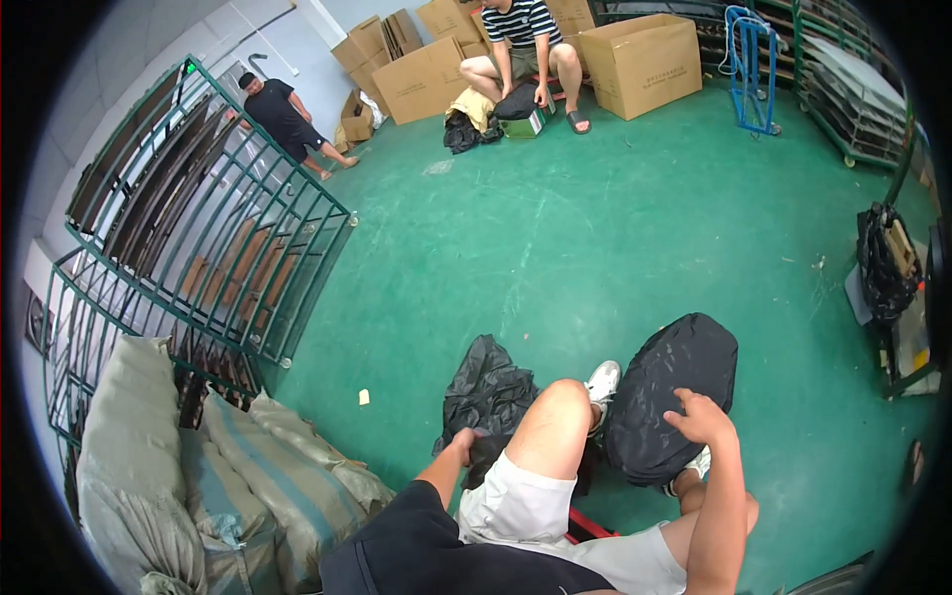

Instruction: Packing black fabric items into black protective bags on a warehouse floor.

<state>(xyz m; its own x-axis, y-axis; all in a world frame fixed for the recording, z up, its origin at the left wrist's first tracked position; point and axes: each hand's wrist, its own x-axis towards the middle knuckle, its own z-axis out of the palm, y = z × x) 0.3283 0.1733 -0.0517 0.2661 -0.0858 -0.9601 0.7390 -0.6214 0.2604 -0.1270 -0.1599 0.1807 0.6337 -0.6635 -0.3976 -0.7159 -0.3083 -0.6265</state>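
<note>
I sit with my knees in view, wearing white shorts. My left hand reaches down beside my left knee and grips a crumpled black plastic bag lying on the green floor. My right hand rests on a full, rounded black bag that stands in front of my right leg, fingers curled on its top edge. A white shoe shows between the two bags.
Grey sacks are piled at my left, behind them a green metal rack. Cardboard boxes stand at the far wall, where one person sits and another stands. A blue hand cart and shelving are far right.
</note>
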